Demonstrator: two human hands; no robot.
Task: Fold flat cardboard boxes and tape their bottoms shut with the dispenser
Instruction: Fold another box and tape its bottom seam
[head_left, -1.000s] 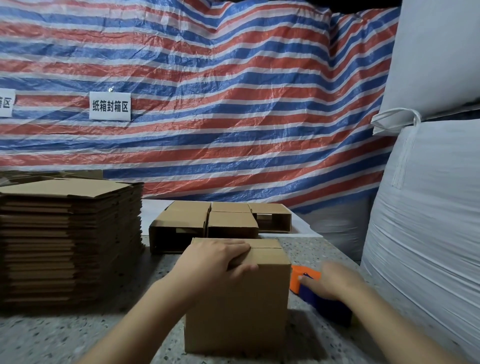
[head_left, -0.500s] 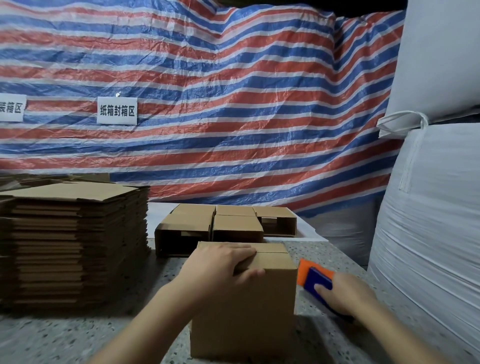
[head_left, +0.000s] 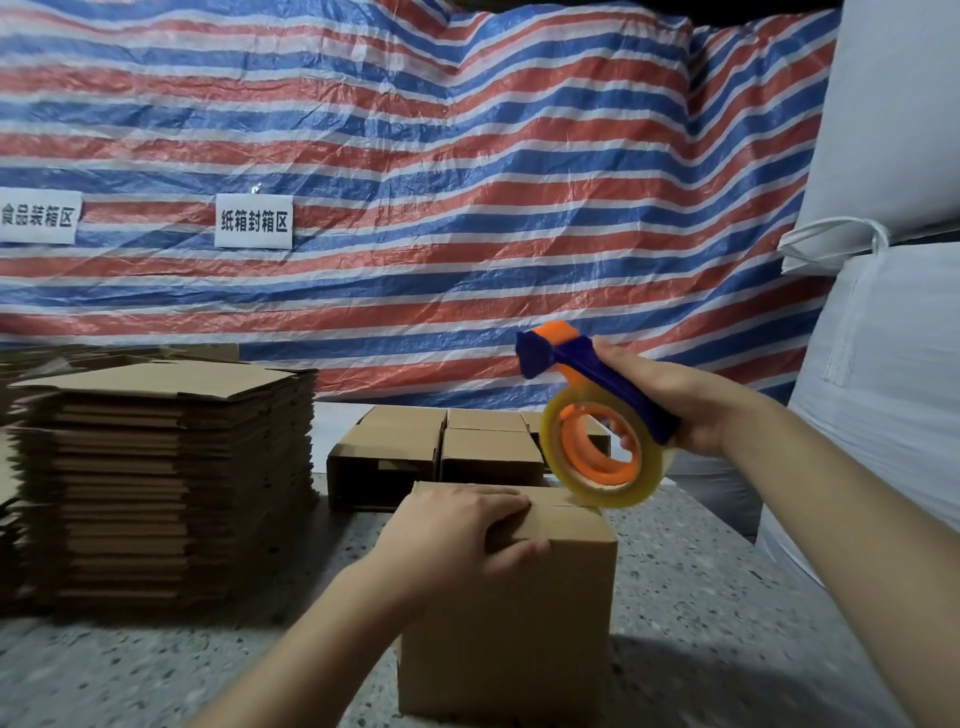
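Observation:
A folded brown cardboard box stands on the speckled table in front of me, its flaps closed on top. My left hand rests on the top left of the box, thumb curled over the front edge, holding the flaps down. My right hand grips the blue handle of a blue and orange tape dispenser, raised above the box's far right corner. Its clear tape roll hangs just above the box top.
A tall stack of flat cardboard boxes fills the left of the table. Several folded boxes lie on their sides behind the one I hold. White bulk sacks stand close on the right. A striped tarp covers the back.
My right hand has lifted the tape dispenser from the table beside the box up over the box's far right corner. My left hand has stayed on the box top.

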